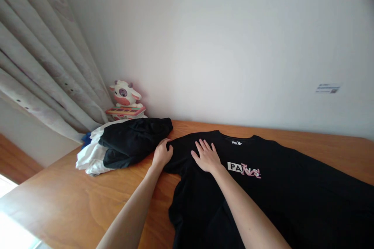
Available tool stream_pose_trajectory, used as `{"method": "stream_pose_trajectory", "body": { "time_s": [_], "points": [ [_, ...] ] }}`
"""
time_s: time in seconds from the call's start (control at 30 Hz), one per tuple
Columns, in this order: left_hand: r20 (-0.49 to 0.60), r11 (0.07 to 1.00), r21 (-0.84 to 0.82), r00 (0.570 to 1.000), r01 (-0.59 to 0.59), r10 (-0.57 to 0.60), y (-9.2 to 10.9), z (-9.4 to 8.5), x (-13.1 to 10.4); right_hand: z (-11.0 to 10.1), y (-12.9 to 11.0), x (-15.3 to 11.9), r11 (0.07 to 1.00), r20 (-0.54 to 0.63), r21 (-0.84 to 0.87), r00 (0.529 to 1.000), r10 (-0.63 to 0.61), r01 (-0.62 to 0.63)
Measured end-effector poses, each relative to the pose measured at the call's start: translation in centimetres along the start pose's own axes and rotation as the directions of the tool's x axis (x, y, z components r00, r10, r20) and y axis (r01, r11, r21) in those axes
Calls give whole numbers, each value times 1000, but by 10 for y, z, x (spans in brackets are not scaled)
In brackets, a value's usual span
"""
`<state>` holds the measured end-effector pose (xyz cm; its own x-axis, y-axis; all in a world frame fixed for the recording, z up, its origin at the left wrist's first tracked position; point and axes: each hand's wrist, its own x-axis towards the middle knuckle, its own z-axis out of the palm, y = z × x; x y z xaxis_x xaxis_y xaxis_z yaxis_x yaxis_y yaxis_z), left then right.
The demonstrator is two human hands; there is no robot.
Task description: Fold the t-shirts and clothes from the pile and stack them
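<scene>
A black T-shirt [280, 179] lies spread out, front side up, with its neckline toward the wall and a "PAWS" print on the chest. At the end of its left-lying sleeve, my left hand [162, 153] is closed, fingers curled round the sleeve edge. My right hand [207, 156] rests flat on the shirt near the shoulder, fingers spread and holding nothing. Just beyond my left hand sits a heap of clothes, a dark garment [131, 140] on top of a white one [92, 157]. The shirt's lower part runs out of view.
The wooden table [117, 198] reaches back to a white wall [222, 46]. A cow-shaped toy with a keyboard [125, 99] stands behind the clothes heap. A patterned curtain [43, 46] hangs at the left. The wall bears a small label [329, 88].
</scene>
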<state>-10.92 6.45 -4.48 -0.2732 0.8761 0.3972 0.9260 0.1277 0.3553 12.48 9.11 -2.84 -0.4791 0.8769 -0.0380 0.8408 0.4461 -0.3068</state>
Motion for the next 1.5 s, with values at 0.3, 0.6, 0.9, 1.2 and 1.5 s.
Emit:
{"method": "stream_pose_trajectory", "body": {
  "time_s": [0.3,0.6,0.9,1.2,1.5],
  "points": [
    [16,986,14,986,164,-164,24,0,-18,-1,23,-14,999,-15,-18,999,49,-50],
    [15,887,-426,981,180,-192,36,-11,-2,2,13,-2,1000,-10,-2,1000,21,-21],
    [-30,660,-739,971,139,-238,29,-12,7,-13,2,-13,997,-61,34,996,-61,63],
    [-78,880,-475,996,-9,-32,74,-52,43,1,-21,-75,922,-66,83,925,-374,379],
    [36,972,-210,992,-109,119,113,-72,45,5,-28,-80,898,-203,153,902,-381,414]
  ]
}}
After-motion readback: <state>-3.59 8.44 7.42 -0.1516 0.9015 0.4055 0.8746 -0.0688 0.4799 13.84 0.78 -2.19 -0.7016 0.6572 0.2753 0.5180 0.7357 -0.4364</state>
